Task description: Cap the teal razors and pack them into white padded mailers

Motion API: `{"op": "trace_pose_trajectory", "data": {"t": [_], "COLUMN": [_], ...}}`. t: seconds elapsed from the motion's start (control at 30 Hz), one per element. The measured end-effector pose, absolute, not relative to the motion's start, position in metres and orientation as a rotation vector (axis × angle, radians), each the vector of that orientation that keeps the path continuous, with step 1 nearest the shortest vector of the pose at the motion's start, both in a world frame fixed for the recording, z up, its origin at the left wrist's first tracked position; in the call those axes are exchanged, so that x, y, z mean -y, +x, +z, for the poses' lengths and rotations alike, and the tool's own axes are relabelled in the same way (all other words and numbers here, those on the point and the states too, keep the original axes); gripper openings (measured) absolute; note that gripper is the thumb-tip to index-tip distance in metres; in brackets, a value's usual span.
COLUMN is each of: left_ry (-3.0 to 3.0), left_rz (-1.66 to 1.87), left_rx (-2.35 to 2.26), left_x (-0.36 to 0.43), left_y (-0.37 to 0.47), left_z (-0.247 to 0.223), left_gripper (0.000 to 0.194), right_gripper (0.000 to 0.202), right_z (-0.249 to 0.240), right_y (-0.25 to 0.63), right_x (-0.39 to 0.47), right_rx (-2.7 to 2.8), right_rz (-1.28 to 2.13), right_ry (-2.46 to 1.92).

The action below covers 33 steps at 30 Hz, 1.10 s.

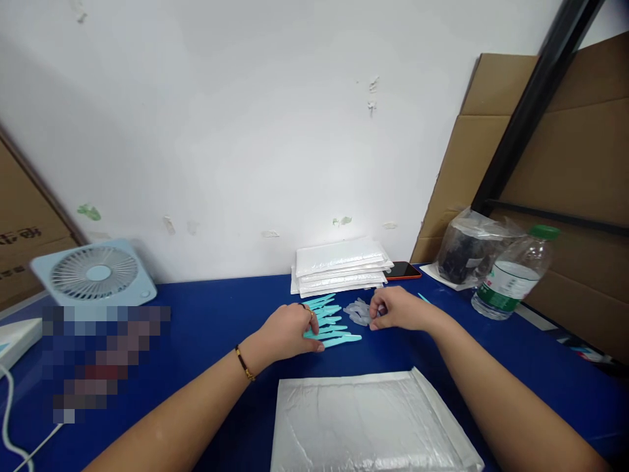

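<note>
Several slim turquoise eyebrow razors [330, 320] lie side by side in a loose column on the blue table. My left hand [289, 331] is curled over their left ends, thumb beside the nearest razor; its fingertips are partly hidden. Just right of the razors is a small pile of clear plastic caps [358, 311]. At the pile's right edge my right hand [396, 308] has thumb and fingers bent in a pinch, and what lies between them is hard to see. Nearer to me lies a silvery-white bubble mailer [363, 419], flat on the table.
Behind the razors, a stack of white bubble mailers [341, 265] rests against the wall, with a phone [403, 270] beside it. A water bottle [514, 278] and a bagged dark object [462, 252] stand right. A blue fan [95, 272] sits left.
</note>
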State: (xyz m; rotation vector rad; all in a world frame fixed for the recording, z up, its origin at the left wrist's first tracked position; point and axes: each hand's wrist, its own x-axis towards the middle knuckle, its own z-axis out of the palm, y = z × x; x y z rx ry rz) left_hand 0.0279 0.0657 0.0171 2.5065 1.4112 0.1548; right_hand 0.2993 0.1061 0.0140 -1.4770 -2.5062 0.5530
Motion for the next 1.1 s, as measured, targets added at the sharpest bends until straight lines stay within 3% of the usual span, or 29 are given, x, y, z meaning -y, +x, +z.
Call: {"op": "trace_pose_trajectory", "data": {"t": [0.1, 0.23, 0.57, 0.7, 1.1], "left_ry": [2.581, 2.612, 2.555, 2.557, 2.443], "left_rz": [0.309, 0.211, 0.055, 0.102, 0.435], "left_rx": [-1.394, -1.357, -1.142, -1.116, -1.398], "left_x": [-0.071, -0.073, -0.034, -0.032, -0.098], "left_y": [0.025, 0.024, 0.045, 0.045, 0.014], "left_z": [0.007, -0.014, -0.004, 0.003, -0.011], "left_gripper": [0.058, 0.077, 0.087, 0.081, 0.031], "right_gripper": [0.019, 0.020, 0.021, 0.019, 0.012], "right_z": [0.014, 0.008, -0.007, -0.011, -0.019], "right_y": [0.308, 0.304, 0.306, 0.301, 0.293], "right_x": [-0.114, -0.120, -0.130, -0.131, -0.137], "right_rx": [2.394, 2.330, 2.357, 2.385, 2.402], "right_rz": [0.427, 0.303, 0.265, 0.265, 0.215], "right_ry": [-1.457, -1.399, -1.406, -1.397, -1.426]}}
